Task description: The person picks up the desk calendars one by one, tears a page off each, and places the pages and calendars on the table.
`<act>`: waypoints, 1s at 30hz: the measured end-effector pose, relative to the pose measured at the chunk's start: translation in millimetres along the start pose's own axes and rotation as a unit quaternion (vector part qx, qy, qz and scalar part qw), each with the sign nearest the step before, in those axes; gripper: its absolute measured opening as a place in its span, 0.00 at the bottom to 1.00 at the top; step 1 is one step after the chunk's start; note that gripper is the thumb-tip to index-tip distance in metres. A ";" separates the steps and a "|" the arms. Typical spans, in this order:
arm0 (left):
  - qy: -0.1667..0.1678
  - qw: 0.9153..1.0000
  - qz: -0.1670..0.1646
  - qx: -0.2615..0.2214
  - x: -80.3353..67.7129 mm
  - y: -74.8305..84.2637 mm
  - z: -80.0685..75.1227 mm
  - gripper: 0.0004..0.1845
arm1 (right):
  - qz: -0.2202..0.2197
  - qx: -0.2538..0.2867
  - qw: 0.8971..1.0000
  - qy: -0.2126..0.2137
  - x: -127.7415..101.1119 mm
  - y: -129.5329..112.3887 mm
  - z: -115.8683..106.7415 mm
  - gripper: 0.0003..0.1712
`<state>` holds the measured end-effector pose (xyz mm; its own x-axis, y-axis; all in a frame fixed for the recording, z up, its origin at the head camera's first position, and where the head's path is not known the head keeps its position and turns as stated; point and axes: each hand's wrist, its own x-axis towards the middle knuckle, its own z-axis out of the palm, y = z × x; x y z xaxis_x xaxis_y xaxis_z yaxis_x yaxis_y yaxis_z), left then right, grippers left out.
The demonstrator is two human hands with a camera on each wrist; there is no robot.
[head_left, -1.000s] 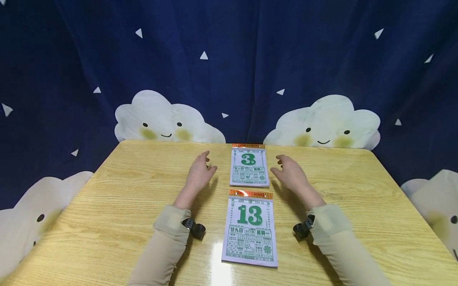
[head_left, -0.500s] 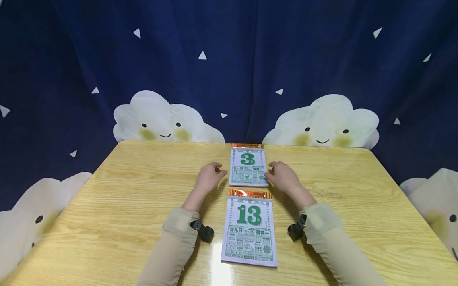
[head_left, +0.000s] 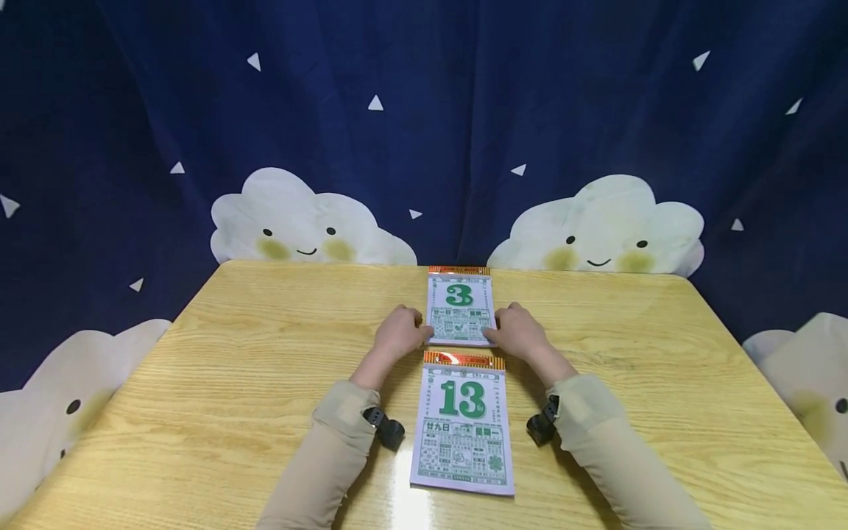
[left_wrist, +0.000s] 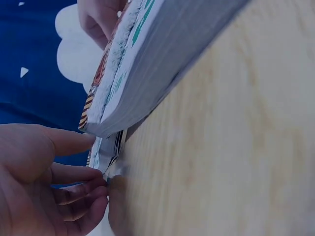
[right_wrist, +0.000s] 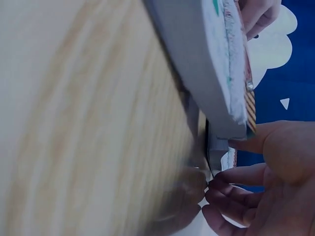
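Both forearms, clad in beige sleeves, are extended forward over the wooden table (head_left: 232, 368) and converge toward the far calendar pad (head_left: 460, 309), the one marked with a green 3, which lies flat near the table's far edge. The left hand (head_left: 397, 335) is placed at the pad's lower left corner and the right hand (head_left: 517, 333) at its lower right corner, so that the pad is flanked between them. In the head view both hands are seen knuckles up, with the fingers curled inward against the pad's side edges. In the left wrist view the left fingertips (left_wrist: 96, 189) are shown bent at the corner of the far pad, touching its edge where it meets the table, with the thumb extended just above; the grip appears to be a light pinch at the corner. In the right wrist view the same arrangement is mirrored: the right fingertips (right_wrist: 216, 189) are curled at the pad's corner and the thumb is laid toward its upper face. A second calendar pad (head_left: 462, 423), marked 13, lies flat just in front of the first, between the two forearms, and is touched by neither hand. A dark blue curtain (head_left: 424, 110) printed with smiling clouds is hung behind the table.
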<state>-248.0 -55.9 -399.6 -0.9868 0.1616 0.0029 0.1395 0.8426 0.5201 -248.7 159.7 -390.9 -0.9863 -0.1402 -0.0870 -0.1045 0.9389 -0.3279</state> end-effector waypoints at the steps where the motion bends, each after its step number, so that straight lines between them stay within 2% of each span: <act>1: -0.002 1.000 0.003 0.006 0.2 0.3 0.5 0.19 | 0.002 0.003 1.000 -0.002 0.6 0.1 0.1 0.23; 4: -0.007 1.000 0.008 0.014 0.7 0.7 1.9 0.18 | 0.011 0.022 1.000 -0.013 3.6 0.8 0.2 0.25; 8: -0.017 1.000 0.006 -0.002 3.0 1.3 3.4 0.20 | 0.025 0.059 0.998 -0.025 7.6 2.2 0.3 0.26; 12: -0.027 0.997 -0.014 -0.064 5.9 2.6 5.2 0.20 | 0.025 0.089 0.995 -0.025 8.6 2.1 -0.3 0.24; 17: -0.012 0.991 -0.045 -0.125 6.6 3.4 7.4 0.21 | 0.037 0.142 0.989 -0.020 7.4 0.5 -1.1 0.27; 21: -0.004 0.986 -0.058 -0.158 5.5 3.6 9.8 0.22 | 0.071 0.211 0.975 -0.012 6.8 0.4 1.6 0.28; 27: 0.013 0.977 -0.073 -0.199 5.0 1.7 14.0 0.24 | 0.128 0.320 0.939 -0.006 7.1 -0.1 3.9 0.27; 30: 0.021 0.969 -0.085 -0.232 4.4 2.9 14.1 0.24 | 0.151 0.358 0.921 -0.001 7.1 -1.6 1.9 0.28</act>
<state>-250.8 -45.5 -410.1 -0.9962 0.0112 -0.0868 -0.0676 0.5312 0.8445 -255.3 156.5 -392.9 -0.9566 0.0919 -0.2765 0.2853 0.4873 -0.8253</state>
